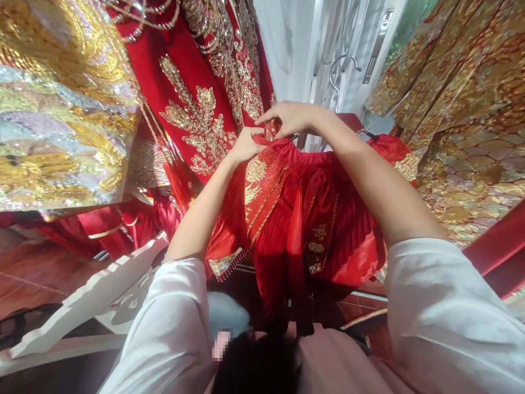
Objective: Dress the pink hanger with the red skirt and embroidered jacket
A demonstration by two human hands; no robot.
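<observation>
A red pleated skirt with gold embroidery hangs in front of me from a hanger whose metal hook rises above it. My left hand grips the red waistband at its left end, fingers closed on the cloth. My right hand is just above and to the right of it, fingers curled and pinching the same waistband edge. Both forearms reach up in white sleeves.
A red robe with gold sequin embroidery hangs behind the skirt. Gold brocade garments hang at the left and at the right. A white carved frame lies low on the left. A white door stands behind.
</observation>
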